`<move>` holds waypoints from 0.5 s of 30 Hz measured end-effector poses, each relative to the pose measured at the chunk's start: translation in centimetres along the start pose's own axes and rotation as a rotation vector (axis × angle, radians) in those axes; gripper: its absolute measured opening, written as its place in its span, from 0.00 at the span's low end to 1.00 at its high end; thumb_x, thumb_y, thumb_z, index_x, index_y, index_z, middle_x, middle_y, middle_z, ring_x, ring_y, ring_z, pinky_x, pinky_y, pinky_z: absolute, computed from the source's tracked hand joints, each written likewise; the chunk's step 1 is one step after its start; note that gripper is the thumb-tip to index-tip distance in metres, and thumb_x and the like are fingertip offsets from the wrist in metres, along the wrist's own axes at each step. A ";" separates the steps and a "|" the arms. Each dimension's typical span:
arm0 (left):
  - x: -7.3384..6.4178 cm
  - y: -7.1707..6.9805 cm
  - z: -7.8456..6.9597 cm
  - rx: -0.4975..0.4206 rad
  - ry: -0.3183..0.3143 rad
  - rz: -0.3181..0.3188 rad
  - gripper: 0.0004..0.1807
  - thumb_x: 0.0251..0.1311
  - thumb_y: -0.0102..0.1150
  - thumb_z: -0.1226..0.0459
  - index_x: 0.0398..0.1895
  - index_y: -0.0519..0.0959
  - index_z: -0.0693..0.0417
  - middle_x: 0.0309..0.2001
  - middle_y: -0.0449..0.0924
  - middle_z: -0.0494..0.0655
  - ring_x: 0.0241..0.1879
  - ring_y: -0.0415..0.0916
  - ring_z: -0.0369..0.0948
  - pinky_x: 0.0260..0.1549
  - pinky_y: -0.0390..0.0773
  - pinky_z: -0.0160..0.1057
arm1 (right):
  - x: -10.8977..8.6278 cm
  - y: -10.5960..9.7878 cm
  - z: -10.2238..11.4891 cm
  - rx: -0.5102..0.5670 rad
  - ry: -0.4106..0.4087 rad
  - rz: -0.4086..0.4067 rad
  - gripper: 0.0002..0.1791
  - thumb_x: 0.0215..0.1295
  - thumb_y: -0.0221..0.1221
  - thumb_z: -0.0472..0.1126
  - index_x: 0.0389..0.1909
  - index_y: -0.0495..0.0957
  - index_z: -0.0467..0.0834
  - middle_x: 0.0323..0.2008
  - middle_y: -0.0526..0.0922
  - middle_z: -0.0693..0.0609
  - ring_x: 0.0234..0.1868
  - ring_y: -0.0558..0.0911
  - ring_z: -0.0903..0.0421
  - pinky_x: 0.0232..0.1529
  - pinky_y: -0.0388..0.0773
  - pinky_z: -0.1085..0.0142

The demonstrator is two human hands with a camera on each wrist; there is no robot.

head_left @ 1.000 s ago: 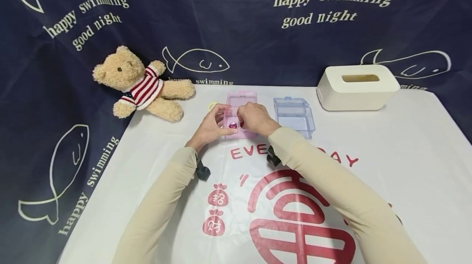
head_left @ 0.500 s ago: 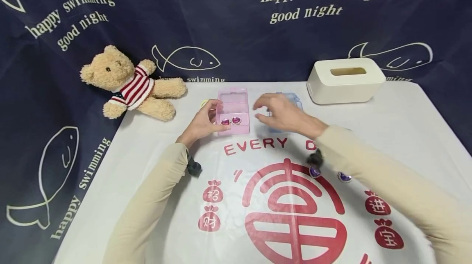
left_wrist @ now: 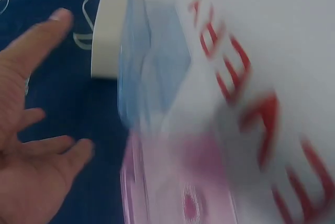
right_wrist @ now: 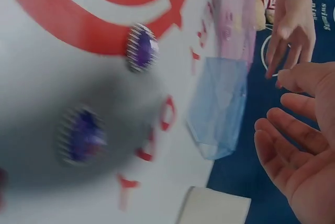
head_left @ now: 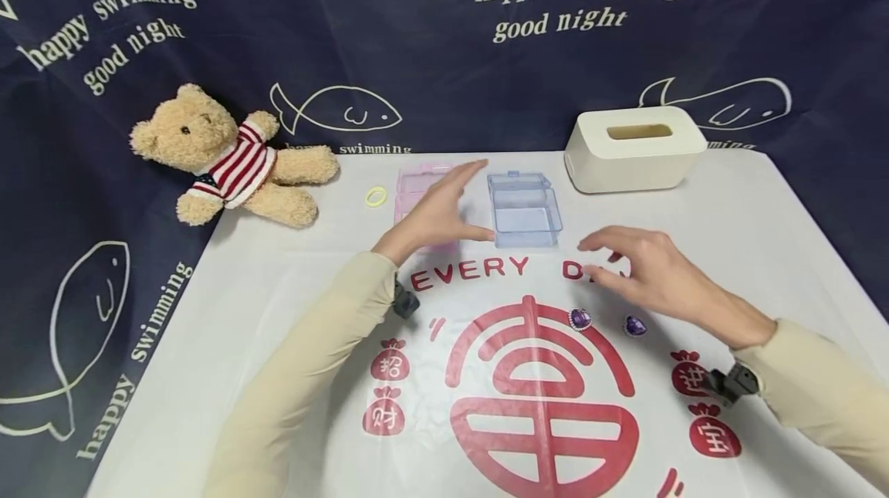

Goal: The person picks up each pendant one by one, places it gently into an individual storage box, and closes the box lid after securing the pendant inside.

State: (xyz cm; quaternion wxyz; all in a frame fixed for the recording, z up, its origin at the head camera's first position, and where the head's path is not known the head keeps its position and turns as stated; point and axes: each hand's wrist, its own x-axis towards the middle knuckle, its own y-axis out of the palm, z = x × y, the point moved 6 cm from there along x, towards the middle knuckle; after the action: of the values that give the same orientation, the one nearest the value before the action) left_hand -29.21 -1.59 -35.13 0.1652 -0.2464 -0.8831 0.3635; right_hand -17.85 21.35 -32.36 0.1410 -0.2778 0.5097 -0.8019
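My left hand (head_left: 441, 212) hovers with spread fingers over the pink clear plastic box (head_left: 410, 197), hiding most of it. A blurred pink gem (left_wrist: 190, 205) shows in that box in the left wrist view. Just right of the hand, the blue clear plastic box (head_left: 526, 208) stands with its lid up and nothing inside. My right hand (head_left: 649, 270) is in the air to the right of the blue box, fingers loosely bent and holding nothing. Below it on the table lie two purple gems with silvery rims, a left one (head_left: 579, 319) and a right one (head_left: 634, 326).
A white tissue box (head_left: 635, 150) stands at the back right. At the back left a teddy bear (head_left: 236, 158) in a striped shirt leans against the dark blue curtain (head_left: 444, 35). A yellow ring-shaped band (head_left: 376, 197) lies left of the pink box.
My right hand has left the pink box, where two pink gems showed, and moved right above the purple gems. My left hand has let go of the pink box and moved right toward the blue one.
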 end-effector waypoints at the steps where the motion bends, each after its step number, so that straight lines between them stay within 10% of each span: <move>1: 0.5 0.8 -0.5 -0.006 -0.006 0.035 0.59 0.39 0.79 0.56 0.75 0.53 0.48 0.74 0.56 0.50 0.72 0.59 0.47 0.69 0.63 0.44 | -0.6 0.4 0.0 0.011 0.010 0.007 0.18 0.50 0.71 0.35 0.44 0.82 0.41 0.40 0.86 0.49 0.36 0.83 0.55 0.33 0.84 0.61; 7: 2.5 4.6 -1.4 0.076 -0.147 0.140 0.60 0.43 0.77 0.55 0.77 0.48 0.50 0.75 0.53 0.59 0.75 0.50 0.52 0.71 0.60 0.49 | -3.1 2.9 0.0 0.090 0.101 0.097 0.23 0.48 0.73 0.36 0.49 0.81 0.42 0.46 0.84 0.49 0.42 0.83 0.53 0.39 0.85 0.57; 15: 3.4 6.0 -1.0 0.115 -0.270 0.034 0.58 0.46 0.75 0.50 0.75 0.50 0.62 0.69 0.63 0.62 0.67 0.65 0.50 0.65 0.69 0.42 | -5.1 5.6 0.0 0.069 0.141 0.229 0.28 0.48 0.74 0.40 0.52 0.79 0.40 0.51 0.80 0.46 0.50 0.80 0.50 0.49 0.82 0.52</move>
State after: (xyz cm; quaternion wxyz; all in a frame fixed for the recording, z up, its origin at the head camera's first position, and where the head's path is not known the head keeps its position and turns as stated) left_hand -29.63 4.52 -38.37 0.0528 -0.2002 -0.8708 0.4459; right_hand -14.07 21.48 -38.94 0.2048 -0.1557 0.5189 -0.8152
